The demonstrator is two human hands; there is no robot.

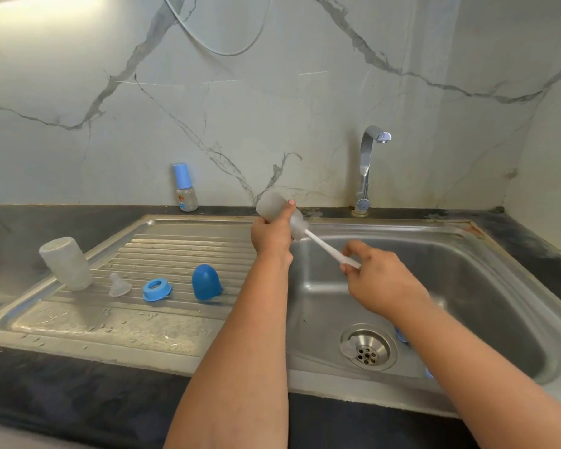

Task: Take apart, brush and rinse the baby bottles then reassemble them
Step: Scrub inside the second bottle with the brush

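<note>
Left hand (270, 235) grips cloudy translucent plastic bottle body (271, 205) over steel sink (486, 254); right hand (374, 276) pinches white brush handle (329, 249), its head apparently at the bottle's mouth.

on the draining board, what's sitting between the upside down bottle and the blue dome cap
In the head view, two parts lie between the upturned bottle and the blue cap: a clear teat, then a blue screw ring.

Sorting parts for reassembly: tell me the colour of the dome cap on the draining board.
Blue. The dome cap shows clearly in the head view.
</note>
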